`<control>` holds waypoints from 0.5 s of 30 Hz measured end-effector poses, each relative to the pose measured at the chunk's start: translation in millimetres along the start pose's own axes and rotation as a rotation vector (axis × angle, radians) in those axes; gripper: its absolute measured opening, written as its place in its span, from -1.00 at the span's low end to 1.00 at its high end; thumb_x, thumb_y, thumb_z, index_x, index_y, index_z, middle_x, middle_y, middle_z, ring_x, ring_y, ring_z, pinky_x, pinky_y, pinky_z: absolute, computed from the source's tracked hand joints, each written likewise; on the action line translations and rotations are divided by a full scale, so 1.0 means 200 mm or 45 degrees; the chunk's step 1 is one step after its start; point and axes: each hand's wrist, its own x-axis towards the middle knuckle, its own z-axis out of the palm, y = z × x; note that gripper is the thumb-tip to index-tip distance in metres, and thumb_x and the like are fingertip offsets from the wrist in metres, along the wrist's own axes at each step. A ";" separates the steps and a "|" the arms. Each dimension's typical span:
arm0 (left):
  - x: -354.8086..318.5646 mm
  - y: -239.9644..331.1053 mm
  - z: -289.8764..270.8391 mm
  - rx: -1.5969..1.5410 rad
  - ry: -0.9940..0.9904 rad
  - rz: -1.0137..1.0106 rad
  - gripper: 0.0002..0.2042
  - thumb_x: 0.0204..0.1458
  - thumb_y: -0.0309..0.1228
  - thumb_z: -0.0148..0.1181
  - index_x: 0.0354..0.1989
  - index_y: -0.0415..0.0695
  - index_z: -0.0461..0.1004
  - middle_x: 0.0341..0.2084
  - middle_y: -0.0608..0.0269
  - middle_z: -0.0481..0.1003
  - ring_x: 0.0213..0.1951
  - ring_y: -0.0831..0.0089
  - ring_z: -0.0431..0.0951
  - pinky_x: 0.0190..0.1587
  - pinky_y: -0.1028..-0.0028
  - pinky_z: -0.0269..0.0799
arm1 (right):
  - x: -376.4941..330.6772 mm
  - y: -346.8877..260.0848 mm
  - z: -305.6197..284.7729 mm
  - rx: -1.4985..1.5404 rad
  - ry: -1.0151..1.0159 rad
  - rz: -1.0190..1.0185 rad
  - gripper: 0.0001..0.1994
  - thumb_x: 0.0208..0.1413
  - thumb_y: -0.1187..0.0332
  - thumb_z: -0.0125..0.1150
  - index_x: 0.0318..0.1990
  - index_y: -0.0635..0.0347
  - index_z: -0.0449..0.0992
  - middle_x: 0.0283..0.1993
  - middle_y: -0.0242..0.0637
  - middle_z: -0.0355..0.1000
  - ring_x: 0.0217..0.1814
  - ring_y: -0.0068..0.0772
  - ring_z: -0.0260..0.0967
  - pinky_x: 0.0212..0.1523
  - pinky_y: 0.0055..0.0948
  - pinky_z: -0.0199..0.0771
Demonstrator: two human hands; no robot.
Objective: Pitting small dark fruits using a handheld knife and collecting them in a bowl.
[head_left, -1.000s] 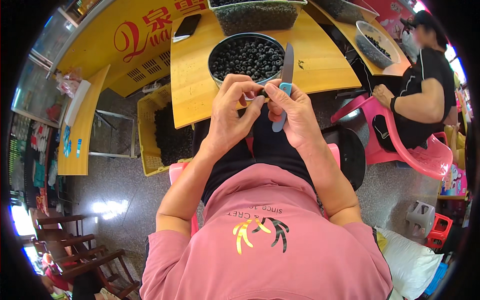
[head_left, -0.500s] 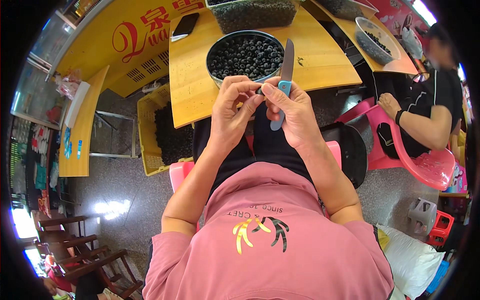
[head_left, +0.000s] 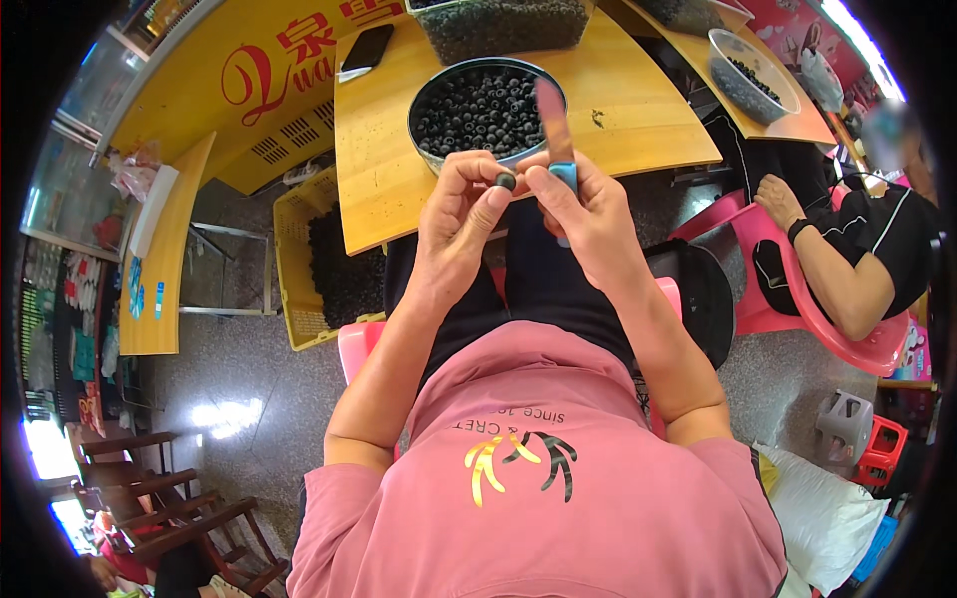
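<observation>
A yellow sign panel (head_left: pixel 229 90) with red lettering stands at the far left of the wooden counter (head_left: pixel 638 110), and a yellow slotted crate (head_left: pixel 299 269) of dark pieces sits on the floor just beside the counter's left edge. A dark phone (head_left: pixel 366 50) lies on the counter's far left corner. In front of me a round metal bowl (head_left: pixel 431 85) is heaped with small dark round fruits. My left hand (head_left: pixel 454 224) is curled, thumb and fingertips pinched on one small dark fruit (head_left: pixel 505 181), held up above my lap just short of the bowl's near rim. My right hand (head_left: pixel 588 214) is closed round the blue handle of a knife (head_left: pixel 556 125), its blade pointing away over the bowl. The fruit sits between my two hands, just left of the knife handle.
</observation>
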 end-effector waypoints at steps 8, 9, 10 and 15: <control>-0.03 0.01 -0.01 0.021 0.031 -0.090 -0.84 0.24 -0.43 0.06 -0.06 -0.16 0.34 -0.22 0.34 0.41 -0.27 0.59 0.35 -0.14 0.57 0.31 | 0.00 0.01 -0.04 -1.271 0.020 -0.930 -0.84 0.08 0.43 0.23 -0.17 0.21 0.52 -0.31 -0.24 0.48 -0.28 -0.18 0.46 -0.31 -0.29 0.45; -0.03 0.01 -0.01 0.034 0.026 -0.092 -0.84 0.25 -0.43 0.05 -0.06 -0.16 0.33 -0.24 0.34 0.41 -0.30 0.58 0.34 -0.17 0.57 0.31 | 0.00 0.02 -0.04 -1.297 0.056 -0.968 -0.83 0.05 0.40 0.24 -0.19 0.14 0.52 -0.33 -0.25 0.45 -0.29 -0.15 0.43 -0.32 -0.25 0.44; -0.03 0.01 -0.01 0.034 0.025 -0.092 -0.84 0.25 -0.43 0.05 -0.06 -0.16 0.33 -0.24 0.34 0.41 -0.30 0.58 0.34 -0.17 0.57 0.31 | 0.01 0.02 -0.04 -1.297 0.056 -0.968 -0.83 0.05 0.40 0.24 -0.19 0.14 0.52 -0.33 -0.25 0.45 -0.29 -0.15 0.43 -0.32 -0.25 0.44; -0.03 0.01 -0.01 0.098 0.048 -0.081 -0.84 0.25 -0.43 0.05 -0.06 -0.16 0.33 -0.29 0.33 0.41 -0.32 0.58 0.34 -0.20 0.59 0.30 | 0.00 0.00 -0.04 -1.368 0.055 -0.973 -0.79 0.02 0.50 0.27 -0.15 0.18 0.53 -0.30 -0.24 0.49 -0.30 -0.16 0.45 -0.33 -0.28 0.45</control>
